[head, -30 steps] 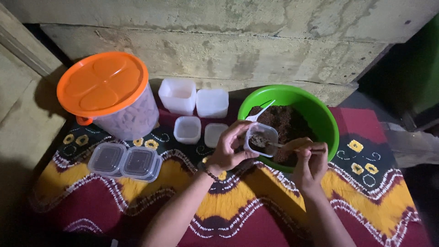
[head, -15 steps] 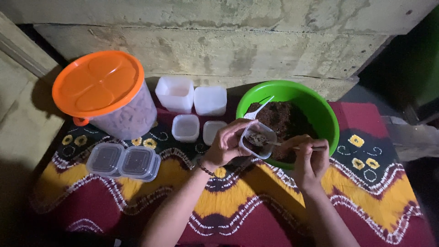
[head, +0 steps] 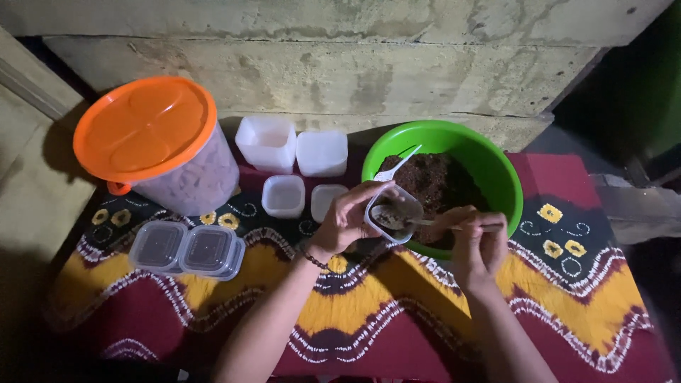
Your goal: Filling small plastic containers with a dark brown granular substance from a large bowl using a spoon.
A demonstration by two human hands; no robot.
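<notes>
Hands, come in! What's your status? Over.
Left hand holds cup over green bowl. Right hand spoons brown mix in. Nothing in the way.

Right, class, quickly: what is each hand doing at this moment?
Left hand: closed around a small clear tub, held over the green bowl.
Right hand: closed on a spoon reaching into the tub.

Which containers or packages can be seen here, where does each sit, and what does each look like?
Large tub: far left, round, clear, orange lid.
Two lidded boxes: front left, small, clear, dark contents.
Four empty tubs: centre back, square, whitish.
Small tub: in left hand, clear; right hand spoons into it.
Green bowl: right, round, dark mix.
</notes>
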